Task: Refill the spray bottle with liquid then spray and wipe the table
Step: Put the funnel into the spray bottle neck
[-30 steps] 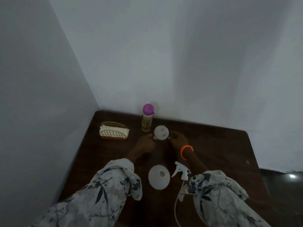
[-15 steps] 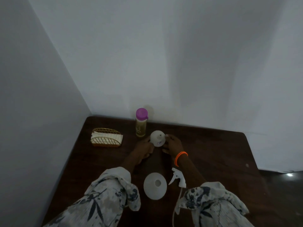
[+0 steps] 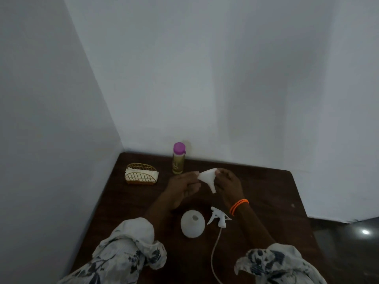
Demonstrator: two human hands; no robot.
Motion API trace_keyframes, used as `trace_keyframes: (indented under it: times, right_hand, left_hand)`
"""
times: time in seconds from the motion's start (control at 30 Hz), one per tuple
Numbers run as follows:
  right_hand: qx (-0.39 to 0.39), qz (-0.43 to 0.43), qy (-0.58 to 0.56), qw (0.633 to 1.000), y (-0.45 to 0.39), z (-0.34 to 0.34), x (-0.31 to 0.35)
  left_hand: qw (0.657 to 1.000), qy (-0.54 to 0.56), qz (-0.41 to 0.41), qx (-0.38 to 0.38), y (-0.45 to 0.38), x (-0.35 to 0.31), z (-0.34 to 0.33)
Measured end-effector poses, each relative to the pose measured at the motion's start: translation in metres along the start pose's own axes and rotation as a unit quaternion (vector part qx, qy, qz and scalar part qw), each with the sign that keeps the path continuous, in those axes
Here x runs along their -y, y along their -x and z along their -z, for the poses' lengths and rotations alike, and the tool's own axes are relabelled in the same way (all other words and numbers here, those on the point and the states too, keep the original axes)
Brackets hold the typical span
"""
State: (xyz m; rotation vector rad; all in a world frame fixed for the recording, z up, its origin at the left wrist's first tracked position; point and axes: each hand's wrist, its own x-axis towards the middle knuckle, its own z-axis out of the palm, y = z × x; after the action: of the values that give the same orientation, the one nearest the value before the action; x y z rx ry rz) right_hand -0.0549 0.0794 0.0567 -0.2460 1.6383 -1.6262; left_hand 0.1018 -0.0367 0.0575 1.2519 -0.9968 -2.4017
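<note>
Landmark: the open spray bottle [image 3: 192, 223], standing uncapped on the dark wooden table [image 3: 266, 191], neck hole facing up.
Trigger head: your spray head [image 3: 218, 217] lies on its side just right of the bottle, its dip tube trailing toward you.
Left hand: your left hand [image 3: 182, 186], beyond the bottle, touches the funnel's wide rim with its fingertips; whether they pinch or only steady it, I cannot tell.
Right hand: your right hand [image 3: 228, 186] has its fingers curled round the white funnel [image 3: 208, 178], spout angled down toward the bottle. An orange wristband [image 3: 239, 206] sits on that wrist.
Step in hand: judged as seating the funnel; refill not yet begun.
Next move: bring the spout down into the neck, upright; a skewed seat risks tipping the light bottle.
Refill supply: purple-capped bottle [image 3: 178, 158] at the wall, well beyond the spray bottle, cap on.
Wipes: gold wire holder [image 3: 142, 174], far left of the bottle.
Writing: pale marks on the refill bottle, too small to read; nothing else legible.
</note>
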Motion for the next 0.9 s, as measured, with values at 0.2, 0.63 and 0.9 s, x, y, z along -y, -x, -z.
trace_keyframes:
  times: [0.2, 0.63, 0.9]
  right_hand:
    - [0.032, 0.027, -0.016, 0.999, 0.05, -0.007, 0.021]
    - [0.038, 0.001, -0.015, 0.999, 0.113, 0.006, -0.01]
    - [0.023, -0.013, -0.029, 0.999, 0.116, 0.001, -0.021]
  left_hand:
    - [0.992, -0.03, -0.096, -0.075, 0.037, -0.002, 0.0]
    - [0.984, -0.12, -0.116, -0.057, 0.084, 0.039, 0.028]
    - [0.98, -0.138, -0.117, -0.084, 0.09, 0.05, 0.028]
